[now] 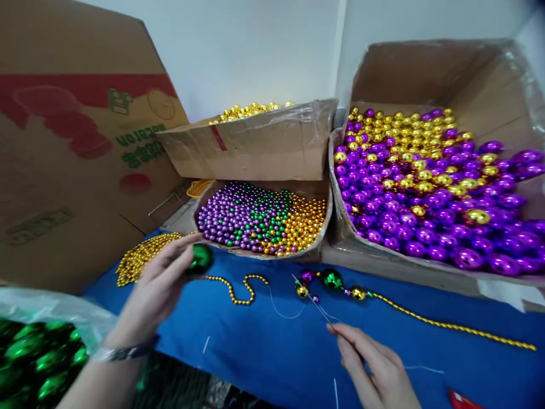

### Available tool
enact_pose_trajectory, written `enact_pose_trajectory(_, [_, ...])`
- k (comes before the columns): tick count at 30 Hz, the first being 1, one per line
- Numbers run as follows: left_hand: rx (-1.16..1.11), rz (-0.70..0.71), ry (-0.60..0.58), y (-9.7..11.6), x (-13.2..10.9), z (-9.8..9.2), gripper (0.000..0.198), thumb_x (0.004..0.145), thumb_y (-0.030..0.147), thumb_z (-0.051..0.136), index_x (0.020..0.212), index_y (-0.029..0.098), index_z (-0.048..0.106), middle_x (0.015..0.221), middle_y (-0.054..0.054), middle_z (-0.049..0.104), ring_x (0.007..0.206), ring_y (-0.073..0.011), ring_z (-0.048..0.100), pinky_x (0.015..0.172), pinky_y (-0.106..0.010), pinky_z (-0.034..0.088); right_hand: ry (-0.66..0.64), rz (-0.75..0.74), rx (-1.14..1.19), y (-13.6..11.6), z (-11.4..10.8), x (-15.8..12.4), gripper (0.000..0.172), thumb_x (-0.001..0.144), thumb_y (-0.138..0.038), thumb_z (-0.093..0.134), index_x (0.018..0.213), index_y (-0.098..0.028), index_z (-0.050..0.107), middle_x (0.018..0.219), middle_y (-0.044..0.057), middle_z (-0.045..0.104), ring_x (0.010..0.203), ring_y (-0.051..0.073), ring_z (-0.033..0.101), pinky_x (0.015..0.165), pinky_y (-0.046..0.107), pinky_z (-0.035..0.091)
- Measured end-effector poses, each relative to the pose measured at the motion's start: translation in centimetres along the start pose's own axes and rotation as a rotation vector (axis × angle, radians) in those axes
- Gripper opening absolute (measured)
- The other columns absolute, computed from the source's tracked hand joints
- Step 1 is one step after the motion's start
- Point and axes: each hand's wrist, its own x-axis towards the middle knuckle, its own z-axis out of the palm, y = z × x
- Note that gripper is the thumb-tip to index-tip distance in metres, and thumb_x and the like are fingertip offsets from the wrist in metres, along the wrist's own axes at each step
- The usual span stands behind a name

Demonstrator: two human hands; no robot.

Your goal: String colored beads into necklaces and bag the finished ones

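Note:
My left hand (164, 278) grips a large shiny green bead (200, 259) above the left part of the blue cloth (264, 352). Between the thumb and fingers of my right hand (370, 360) is a thin needle (317, 307), its tip pointing up and left. Around the needle's far end lie a gold bead (302, 291) and small purple beads. A strung row with a large green bead (332, 279) and another gold bead (358, 293) continues into a gold bead chain (451, 325) at right. White thread (281, 314) runs to a short gold chain (242, 298).
Behind the cloth stands a box of small purple, green and gold beads (264, 218). Larger purple and gold beads (409, 199) fill a box at right. A big carton (76, 142) rises at left, above a bag of green beads (38, 358). Gold chains (145, 255) lie piled nearby.

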Motion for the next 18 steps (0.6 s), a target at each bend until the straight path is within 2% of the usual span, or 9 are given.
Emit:
enact_pose_trajectory(2, [-0.247,-0.196,-0.221,-1.8,0.5,2.9,0.04,0.085,0.035,0.057,0.121,0.019,0.054,0.103,-0.007,0.062,0.087,-0.0209,0.061,0.061,-0.028,0.057,-0.018,-0.015,-0.018,-0.2,0.5,0.0,0.024,0.094,-0.023,0.045,0.116,-0.028,0.053,0.097,0.002,0.068,0.086,0.014,0.067,0.074,0.018,0.053])
enact_pose_trajectory(3, [-0.346,-0.257,-0.281,-2.6,0.6,4.4,0.039,0.086,0.036,0.054,0.121,0.019,0.054,0.104,-0.009,0.062,0.088,-0.0222,0.062,0.062,-0.029,0.057,-0.018,-0.011,-0.025,-0.3,0.6,0.0,0.024,0.094,-0.022,0.044,0.116,-0.028,0.053,0.096,0.001,0.068,0.087,0.014,0.067,0.076,0.019,0.053])
enact_pose_trajectory(5, [-0.5,-0.37,-0.37,-3.8,0.3,7.1,0.037,0.088,0.036,0.052,0.12,0.017,0.054,0.107,-0.01,0.062,0.092,-0.0245,0.063,0.064,-0.029,0.058,-0.008,0.007,-0.036,-0.3,0.6,-0.2,0.025,0.095,-0.021,0.043,0.117,-0.029,0.052,0.094,0.001,0.068,0.087,0.014,0.067,0.079,0.02,0.053])
enact_pose_trajectory(7, [-0.61,-0.467,-0.411,-4.7,0.0,8.8,0.035,0.089,0.035,0.05,0.118,0.017,0.054,0.11,-0.011,0.061,0.096,-0.0265,0.063,0.068,-0.03,0.058,0.004,0.021,-0.041,-0.2,0.5,-0.4,0.024,0.095,-0.021,0.042,0.116,-0.028,0.052,0.094,0.001,0.068,0.086,0.014,0.067,0.079,0.02,0.053])
enact_pose_trajectory(12, [-0.772,-0.577,-0.447,-5.9,-0.5,10.1,0.029,0.089,0.027,0.051,0.115,0.016,0.054,0.119,-0.013,0.057,0.108,-0.0302,0.058,0.078,-0.03,0.057,0.026,0.032,-0.069,0.4,0.4,-0.6,0.024,0.095,-0.02,0.042,0.115,-0.027,0.052,0.089,0.0,0.067,0.083,0.013,0.067,0.075,0.02,0.054])
enact_pose_trajectory(18, [-0.845,-0.635,-0.46,-6.4,-0.7,10.7,0.031,0.089,0.031,0.05,0.114,0.012,0.05,0.114,-0.017,0.059,0.104,-0.0305,0.061,0.078,-0.031,0.057,0.049,0.011,-0.106,0.8,0.7,-0.6,0.024,0.094,-0.018,0.042,0.114,-0.025,0.053,0.09,0.001,0.068,0.083,0.014,0.067,0.075,0.02,0.054])
